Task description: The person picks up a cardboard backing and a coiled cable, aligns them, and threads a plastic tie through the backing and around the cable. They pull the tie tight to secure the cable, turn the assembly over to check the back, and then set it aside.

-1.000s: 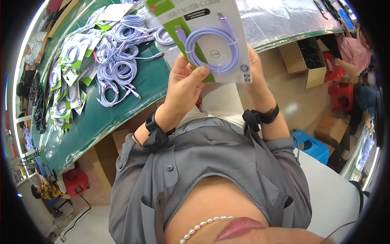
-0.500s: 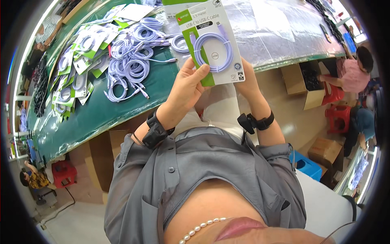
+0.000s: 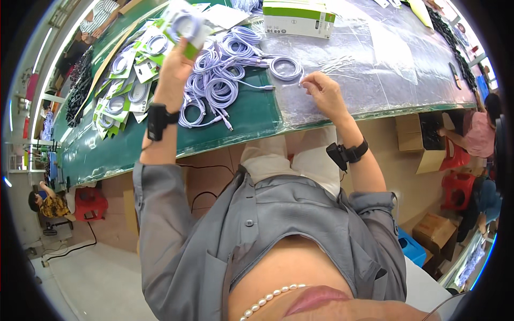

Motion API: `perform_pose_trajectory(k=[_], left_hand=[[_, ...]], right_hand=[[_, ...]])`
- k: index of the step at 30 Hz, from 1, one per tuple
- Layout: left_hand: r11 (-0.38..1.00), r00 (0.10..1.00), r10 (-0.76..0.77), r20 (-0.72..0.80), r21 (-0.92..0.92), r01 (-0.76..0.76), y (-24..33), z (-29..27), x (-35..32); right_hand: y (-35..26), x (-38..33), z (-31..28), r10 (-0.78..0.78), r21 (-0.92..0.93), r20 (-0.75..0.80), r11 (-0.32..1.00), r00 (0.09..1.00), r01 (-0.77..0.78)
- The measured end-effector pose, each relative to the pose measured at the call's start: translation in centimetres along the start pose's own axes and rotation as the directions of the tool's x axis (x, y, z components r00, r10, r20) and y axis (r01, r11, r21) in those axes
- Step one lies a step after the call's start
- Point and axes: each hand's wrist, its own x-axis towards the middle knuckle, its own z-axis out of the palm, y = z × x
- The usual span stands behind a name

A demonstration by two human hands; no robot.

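Raised over the far left of the table, my left hand [image 3: 176, 68] is closed on the edge of a carded USB cable [image 3: 186, 28], a white and green card with a lilac coil, blurred by motion. Beneath it lies a heap of similar carded cables [image 3: 156, 45]. My right hand [image 3: 326, 95] is at the middle of the table, thumb and forefinger pinched at the right edge of a loose lilac coiled cable [image 3: 272, 68]. A pile of loose lilac cables [image 3: 220, 91] lies between my hands.
A white and green box [image 3: 297, 22] stands at the back. Thin white ties [image 3: 338, 65] lie right of the coil, and a cutter [image 3: 455, 76] rests at the table's right. A person in pink [image 3: 481, 134] sits at right beside an open carton [image 3: 409, 134].
My left hand has carried the carded cable from in front of me to the far left, above the heap. The right hand has left the card and moved to the loose coil.
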Motion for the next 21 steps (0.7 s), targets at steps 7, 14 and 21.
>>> perform_pose_trajectory(k=[7,14,21], left_hand=[[0.871,0.998,0.021,0.059,-0.492,0.011,2.6,-4.8,3.7],[0.986,0.902,0.021,0.431,-0.158,0.053,-1.5,1.7,-5.1],[0.944,0.868,-0.313,0.385,0.223,0.242,-11.5,8.4,-9.4]], right_hand=[[-0.8,3.4,3.9,-0.259,-0.463,0.068,0.847,0.963,0.261],[0.3,3.9,1.3,-0.157,-0.466,-0.143,0.882,0.977,0.073],[-3.4,1.3,-2.5,0.211,0.843,0.227,0.446,0.951,-0.300]])
